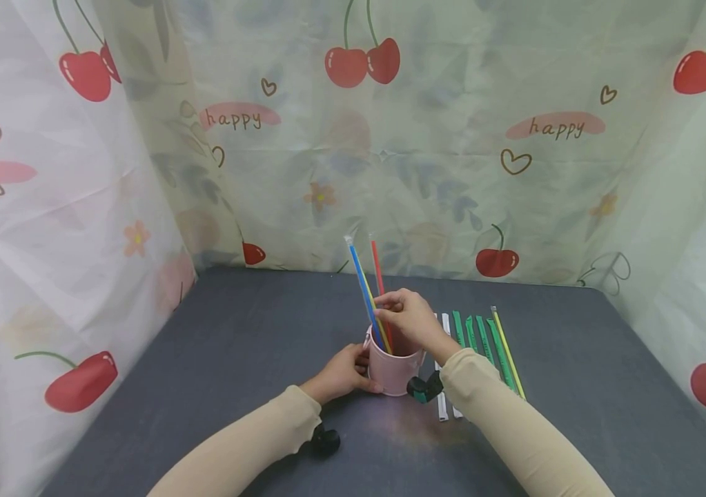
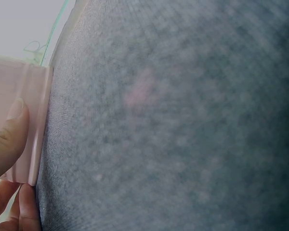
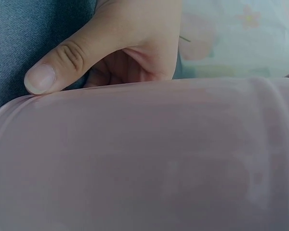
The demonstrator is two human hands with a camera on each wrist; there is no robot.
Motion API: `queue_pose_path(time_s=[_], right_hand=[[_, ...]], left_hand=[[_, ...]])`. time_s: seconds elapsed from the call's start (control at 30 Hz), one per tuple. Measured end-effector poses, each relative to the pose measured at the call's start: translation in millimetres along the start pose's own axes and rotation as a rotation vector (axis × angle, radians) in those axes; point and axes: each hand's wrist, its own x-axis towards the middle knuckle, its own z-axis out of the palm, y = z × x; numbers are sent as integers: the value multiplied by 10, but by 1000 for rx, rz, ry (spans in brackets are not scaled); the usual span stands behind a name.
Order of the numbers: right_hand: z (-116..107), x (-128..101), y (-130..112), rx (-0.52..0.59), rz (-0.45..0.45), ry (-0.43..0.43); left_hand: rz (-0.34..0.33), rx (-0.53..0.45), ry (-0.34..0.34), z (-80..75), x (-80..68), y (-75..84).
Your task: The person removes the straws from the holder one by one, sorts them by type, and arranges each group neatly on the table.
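Left hand (image 1: 341,373): grips the pink cup (image 1: 390,376); the left wrist view shows the thumb (image 2: 13,132) close up.
Cup's place: midway between the surface's (image 1: 266,317) side edges.
Cup's straws (image 1: 361,283): blue, yellow, red; only the head view shows them.
Right hand (image 1: 413,317): pinches at them; I can't tell which.
Lying straws (image 1: 484,336): white, green, yellow, toward the surface's right edge.

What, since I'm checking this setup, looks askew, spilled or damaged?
Nothing stands out. The pink cup is upright in the left hand's grip, blue, yellow and red straws lean inside it, and the other straws lie side by side on the table. I see no spill or damage.
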Motion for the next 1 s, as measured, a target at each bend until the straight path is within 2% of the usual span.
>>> queue_pose_path(time_s=[0.4,0.63,1.0], right_hand=[[-70,-6,16,145,16,-41],[-126,-28,19,176,1,-41],[-196,-57,29,354,15,-18]], left_hand=[[-7,10,3,0,-10,-11],[0,7,6,1,-21,8],[-11,1,13,3,-10,12]])
